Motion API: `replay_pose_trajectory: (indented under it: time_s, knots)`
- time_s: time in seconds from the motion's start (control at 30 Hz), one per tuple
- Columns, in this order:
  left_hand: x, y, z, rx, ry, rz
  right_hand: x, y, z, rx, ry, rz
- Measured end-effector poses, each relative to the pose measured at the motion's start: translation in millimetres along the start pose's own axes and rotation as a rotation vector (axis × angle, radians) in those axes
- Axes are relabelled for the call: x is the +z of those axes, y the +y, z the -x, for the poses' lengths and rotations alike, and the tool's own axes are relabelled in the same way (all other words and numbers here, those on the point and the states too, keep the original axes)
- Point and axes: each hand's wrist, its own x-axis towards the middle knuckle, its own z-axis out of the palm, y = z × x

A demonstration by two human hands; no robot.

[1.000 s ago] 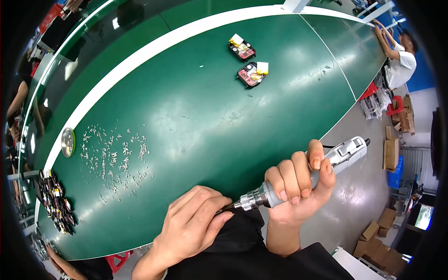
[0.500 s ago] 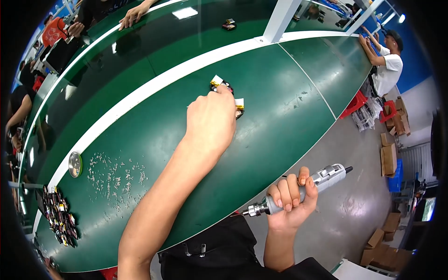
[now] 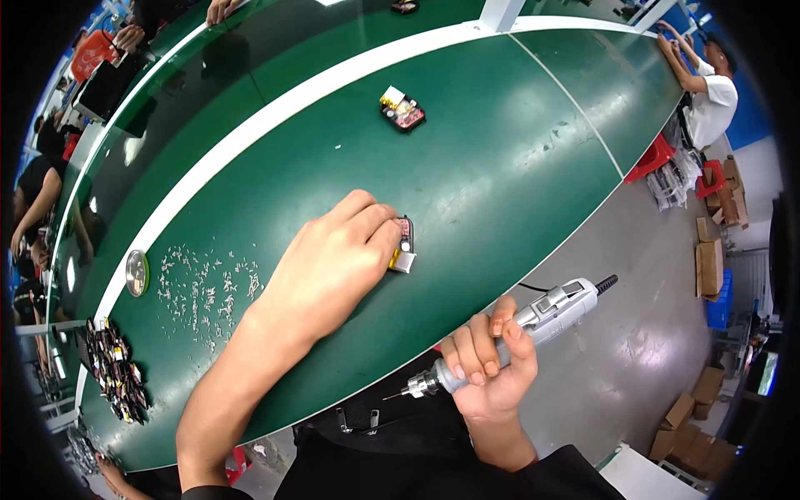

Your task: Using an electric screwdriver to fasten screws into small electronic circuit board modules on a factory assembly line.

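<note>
Gadget (image 3: 406,248) pinched by left hand (image 3: 337,254); power tool (image 3: 557,312) clasped by right hand (image 3: 494,360), right of gadget; second gadget (image 3: 406,112) seen beyond it; small bits (image 3: 208,297) scattered left of it.

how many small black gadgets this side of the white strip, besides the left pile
2: one black gadget at the left hand, partly covered; another farther up the table. More may be hidden.

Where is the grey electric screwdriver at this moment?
In the head view, the grey electric screwdriver is at the lower right, gripped in the person's right hand, just off the near edge of the green table.
</note>
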Motion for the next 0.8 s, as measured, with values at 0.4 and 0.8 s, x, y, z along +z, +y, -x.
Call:
replay_pose_trajectory:
  time_s: [0.4, 0.8]
  knots:
    - [10.8, 53.8, 80.7, -0.023, 0.11, -0.013, 13.9, 61.0, 40.6, 0.145, -0.02, 0.177]
    - [20.6, 53.3, 89.5, -0.005, 0.226, 0.092, 3.2, 60.8, 43.5, 0.155, -0.08, 0.168]
